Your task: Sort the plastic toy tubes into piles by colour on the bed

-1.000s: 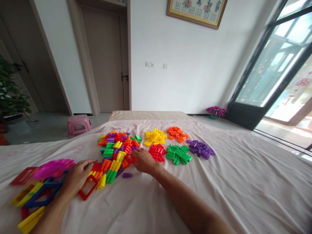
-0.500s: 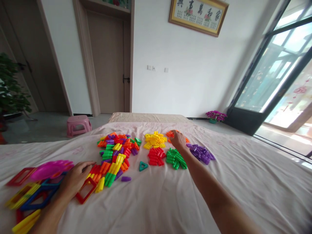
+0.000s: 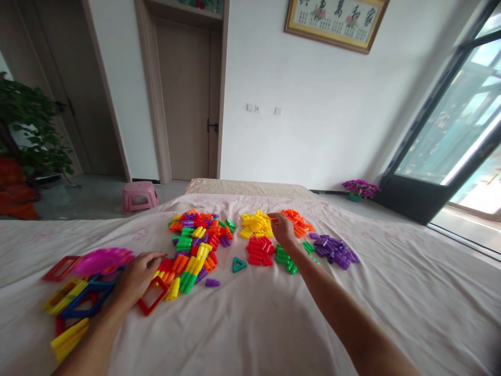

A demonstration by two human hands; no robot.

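Note:
My left hand (image 3: 138, 278) hovers at the near left edge of a mixed-colour pile of plastic building pieces (image 3: 195, 245). Its fingers are stretched forward, thumb apart, with nothing seen in them. Beside it lies a red square frame tile (image 3: 154, 295). My right hand (image 3: 282, 228) is between the yellow pieces (image 3: 256, 223) and the orange pieces (image 3: 299, 224). Its fingers are curled together, pointing left; what they hold, if anything, I cannot make out. Under that wrist are green pieces (image 3: 285, 258), partly covered, with red pieces (image 3: 260, 250) to the left and purple pieces (image 3: 335, 251) to the right.
A pink plate (image 3: 102, 259) and blue frame tiles (image 3: 84, 304) lie left of my left hand. A teal triangle (image 3: 239, 265) and a lone purple piece (image 3: 213, 283) rest on the wrinkled cloth (image 3: 250, 329). A pink stool (image 3: 140, 196) stands on the floor beyond.
My right hand has moved off the orange pile toward the yellow one, uncovering the orange pieces. The whole view has shifted a little to the left; my left hand keeps its place by the mixed pile.

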